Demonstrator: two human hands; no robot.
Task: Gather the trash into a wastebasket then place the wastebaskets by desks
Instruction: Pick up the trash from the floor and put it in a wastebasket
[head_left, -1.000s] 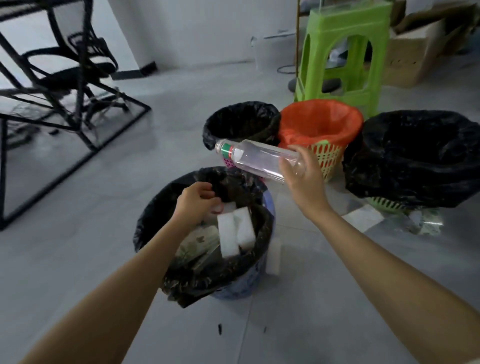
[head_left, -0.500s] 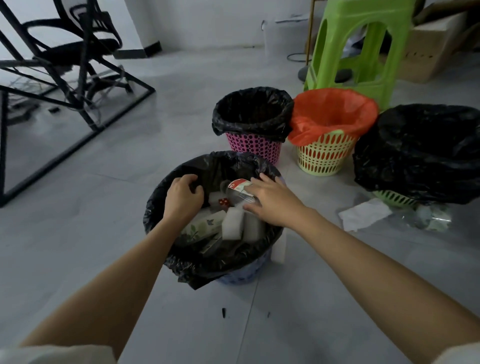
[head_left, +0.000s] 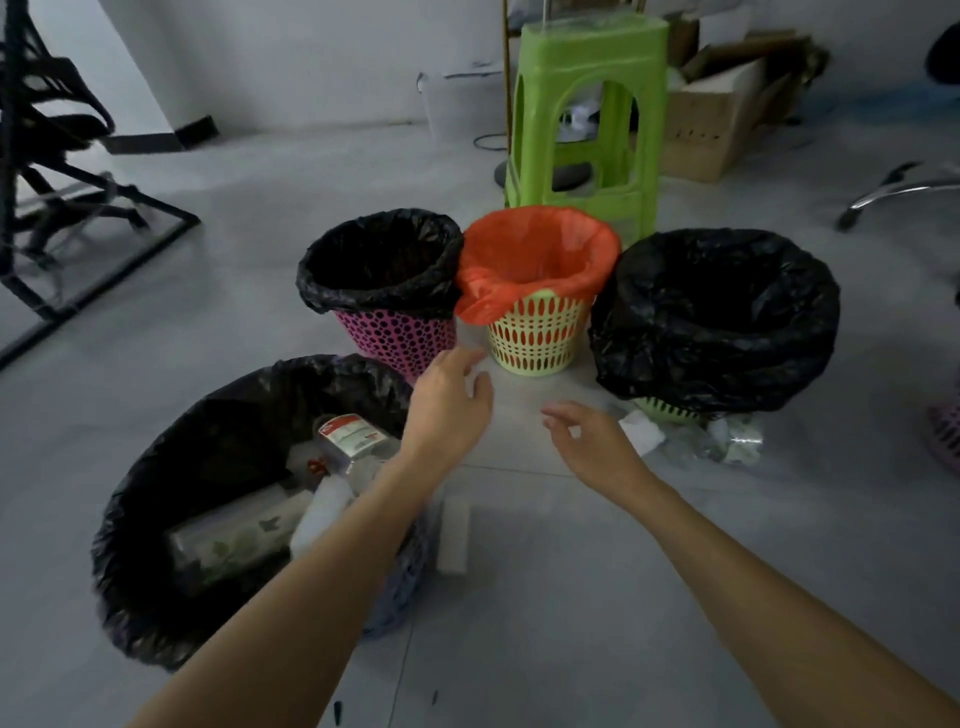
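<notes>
The near wastebasket (head_left: 156, 499), lined with a black bag, stands at lower left and holds a clear plastic bottle (head_left: 353, 441), white blocks and a printed wrapper. My left hand (head_left: 449, 400) hovers open just right of its rim, fingers relaxed and holding nothing. My right hand (head_left: 592, 441) hovers open over the floor, fingers loosely spread, pointing toward a crumpled white paper (head_left: 641, 434) and clear plastic scraps (head_left: 727, 441). A white block (head_left: 453, 535) lies on the floor beside the near wastebasket.
Three more wastebaskets stand behind: a pink one with a black bag (head_left: 384, 291), a pale green one with an orange bag (head_left: 540, 291), and a larger black-bagged one (head_left: 717, 317). A green plastic stool (head_left: 587, 119), cardboard boxes (head_left: 727, 119) and a black metal frame (head_left: 78, 182) surround them.
My right hand let go of the bottle, which now lies in the near wastebasket. Both hands have left the basket and moved right over the floor.
</notes>
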